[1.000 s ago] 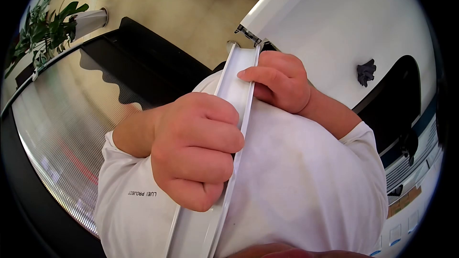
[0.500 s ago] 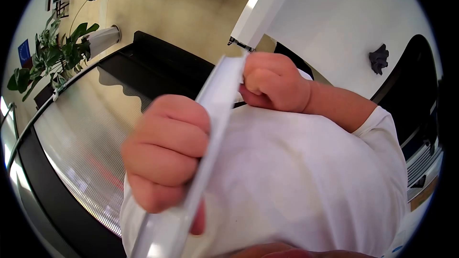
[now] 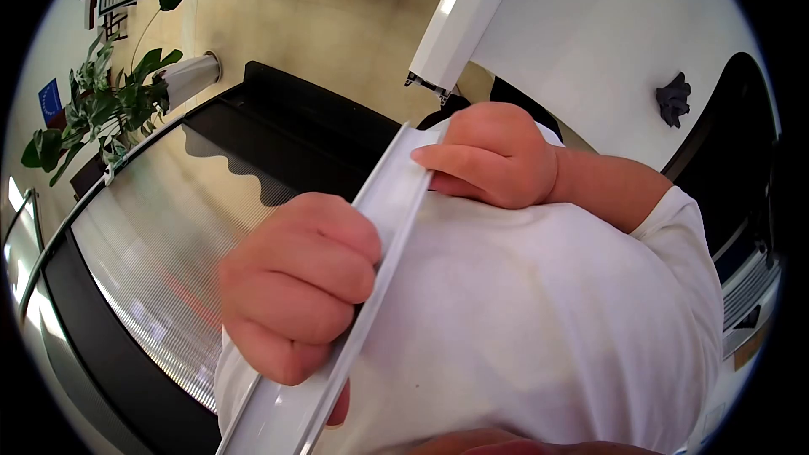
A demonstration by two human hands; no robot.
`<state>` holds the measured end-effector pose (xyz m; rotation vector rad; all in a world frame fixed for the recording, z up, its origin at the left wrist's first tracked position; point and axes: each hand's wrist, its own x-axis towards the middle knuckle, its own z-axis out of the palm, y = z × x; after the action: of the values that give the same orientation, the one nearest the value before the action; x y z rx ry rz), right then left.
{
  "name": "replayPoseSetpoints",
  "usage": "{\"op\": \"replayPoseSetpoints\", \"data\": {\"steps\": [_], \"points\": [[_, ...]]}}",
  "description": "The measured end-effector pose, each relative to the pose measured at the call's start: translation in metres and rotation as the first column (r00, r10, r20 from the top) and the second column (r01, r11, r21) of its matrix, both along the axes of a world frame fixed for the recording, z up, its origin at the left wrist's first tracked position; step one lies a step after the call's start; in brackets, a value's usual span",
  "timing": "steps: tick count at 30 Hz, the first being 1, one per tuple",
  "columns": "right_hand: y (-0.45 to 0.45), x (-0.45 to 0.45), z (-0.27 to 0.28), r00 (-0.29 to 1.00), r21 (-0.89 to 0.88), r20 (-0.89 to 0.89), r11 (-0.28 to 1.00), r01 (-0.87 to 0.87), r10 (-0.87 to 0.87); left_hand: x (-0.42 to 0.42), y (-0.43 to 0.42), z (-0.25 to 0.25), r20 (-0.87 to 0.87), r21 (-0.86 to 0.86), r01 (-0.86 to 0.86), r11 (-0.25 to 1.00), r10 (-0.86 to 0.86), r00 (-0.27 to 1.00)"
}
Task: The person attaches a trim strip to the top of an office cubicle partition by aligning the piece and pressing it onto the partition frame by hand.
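A long white channel strip (image 3: 389, 202), with raised edges and a glossy face, slants across the front of a white T-shirt (image 3: 539, 312). Its lower end runs out of the frame at the bottom. Around its middle my left hand (image 3: 299, 286) is closed, fingers curled over one edge and a fingertip showing below on the other side. Near the upper end my right hand (image 3: 497, 156) grips the strip, one finger or the thumb lying across its face. The right hand's other fingers are curled and partly hidden.
To the left stands a black-framed ribbed translucent panel (image 3: 160, 253) with a wavy dark edge. Behind it is a potted plant (image 3: 101, 109). At upper right, a white table (image 3: 581, 50) bears a crumpled dark cloth (image 3: 672, 100). A black chair back (image 3: 733, 135) is at far right.
A digit of my right hand now lies across the strip's face, where before the hand was curled at its edge. Both hands and the strip sit slightly lower in view.
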<state>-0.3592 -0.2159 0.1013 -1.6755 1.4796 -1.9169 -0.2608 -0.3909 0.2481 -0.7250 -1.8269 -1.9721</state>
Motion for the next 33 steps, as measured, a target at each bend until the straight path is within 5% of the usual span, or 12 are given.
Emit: {"op": "replayPoseSetpoints", "data": {"steps": [10, 33], "points": [[0.009, 0.004, -0.007, 0.986, 0.088, -0.050, 0.983, 0.164, -0.160, 0.003, 0.011, -0.023, -0.023, -0.054, -0.002, 0.999, 0.001, 1.000], [-0.004, 0.003, -0.013, 0.992, 0.074, 0.044, 0.991, 0.116, -0.119, -0.021, -0.011, -0.010, 0.074, -0.140, 0.131, 0.981, -0.122, 0.990]]}}
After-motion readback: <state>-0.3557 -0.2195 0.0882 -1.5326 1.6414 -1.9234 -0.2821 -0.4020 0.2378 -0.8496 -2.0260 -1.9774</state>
